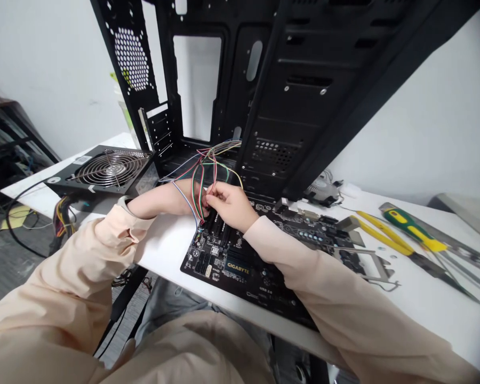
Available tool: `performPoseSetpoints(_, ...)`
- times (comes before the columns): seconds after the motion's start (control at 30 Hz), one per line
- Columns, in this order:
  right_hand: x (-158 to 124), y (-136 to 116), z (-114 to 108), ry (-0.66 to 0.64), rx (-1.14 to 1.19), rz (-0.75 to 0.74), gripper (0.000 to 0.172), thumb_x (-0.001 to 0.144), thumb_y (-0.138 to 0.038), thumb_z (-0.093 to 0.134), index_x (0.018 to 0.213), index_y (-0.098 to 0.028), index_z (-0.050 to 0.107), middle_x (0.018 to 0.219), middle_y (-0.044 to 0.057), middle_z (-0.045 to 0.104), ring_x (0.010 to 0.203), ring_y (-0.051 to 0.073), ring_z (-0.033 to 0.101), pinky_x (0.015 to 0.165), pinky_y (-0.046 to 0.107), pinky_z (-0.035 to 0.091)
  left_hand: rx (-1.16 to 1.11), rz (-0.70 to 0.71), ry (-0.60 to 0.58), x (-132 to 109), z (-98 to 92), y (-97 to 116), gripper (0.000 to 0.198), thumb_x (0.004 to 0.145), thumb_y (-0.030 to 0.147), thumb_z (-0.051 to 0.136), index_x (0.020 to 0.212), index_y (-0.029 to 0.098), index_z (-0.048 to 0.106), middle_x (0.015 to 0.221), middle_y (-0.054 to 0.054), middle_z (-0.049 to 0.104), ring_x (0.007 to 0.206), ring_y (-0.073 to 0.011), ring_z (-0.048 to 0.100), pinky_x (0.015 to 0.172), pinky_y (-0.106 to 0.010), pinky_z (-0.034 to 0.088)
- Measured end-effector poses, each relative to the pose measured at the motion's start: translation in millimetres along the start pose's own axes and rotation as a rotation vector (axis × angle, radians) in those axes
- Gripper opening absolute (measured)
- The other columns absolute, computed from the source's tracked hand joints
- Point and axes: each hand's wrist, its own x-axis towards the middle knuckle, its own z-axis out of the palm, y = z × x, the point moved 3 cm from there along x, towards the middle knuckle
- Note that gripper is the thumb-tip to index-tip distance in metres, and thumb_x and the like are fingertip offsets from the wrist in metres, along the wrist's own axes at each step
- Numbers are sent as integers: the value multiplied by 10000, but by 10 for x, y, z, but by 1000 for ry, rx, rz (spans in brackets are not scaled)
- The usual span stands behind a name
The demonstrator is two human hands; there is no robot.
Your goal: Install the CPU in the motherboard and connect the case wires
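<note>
A black Gigabyte motherboard (pixel 237 266) lies on the white table, its near left corner close to the front edge. My right hand (pixel 232 205) is over the board's slots, thumb and fingertip pinched on a thin red-and-white cable (pixel 215 173). Against those fingertips rests my left hand (pixel 180 197), its fingers curled and partly covered by wires, so what they grip is hidden. Green, white and red striped wires (pixel 196 184) hang past the left hand to the board's left edge. A blue-and-white wire (pixel 186 196) crosses over the left hand.
Behind the board stands an open black computer case (pixel 264 106). A power supply (pixel 112 169) with a fan sits at the left. On the right lie yellow-handled pliers (pixel 384 234), a green-and-yellow screwdriver (pixel 414 228), a metal ruler (pixel 464 248) and a metal bracket (pixel 378 269).
</note>
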Motion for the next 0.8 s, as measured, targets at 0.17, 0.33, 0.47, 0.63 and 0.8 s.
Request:
performPoseSetpoints(0.17,9,36,21,15,76,42,64,735,-199,599,677,-184,576,613,-25,589,579,120,534,619,274,463,-40,-28,73,2,-3,-24,165,682,312,580,678,147,569,579,34,542,552,-97,469,509,-199,365)
performPoseSetpoints(0.33,8,8,8,73,123,99,57,703,-210,646,672,-182,606,643,-11,635,584,125,574,618,277,487,-55,-68,137,-7,-33,-18,160,672,299,589,616,163,527,527,51,510,496,-80,431,461,-190,330)
performPoseSetpoints(0.47,2,-53,-17,157,126,134,115,702,-271,658,648,-180,613,633,5,648,594,132,595,615,272,480,-56,-113,186,-4,-37,-83,168,668,283,618,589,171,521,505,49,522,491,-88,468,466,-193,349)
performPoseSetpoints(0.63,0,-79,-45,213,102,161,175,697,-324,661,621,-176,606,599,6,633,553,113,542,552,244,419,-16,-161,274,18,-38,-187,155,682,292,629,635,167,550,560,17,585,529,-111,514,482,-207,372)
performPoseSetpoints(0.8,-25,-88,-67,221,-29,122,431,760,-417,619,447,-198,419,446,-39,436,471,90,392,489,243,311,57,-172,315,2,-87,-118,156,686,293,615,643,163,540,570,28,559,523,-99,469,494,-210,354)
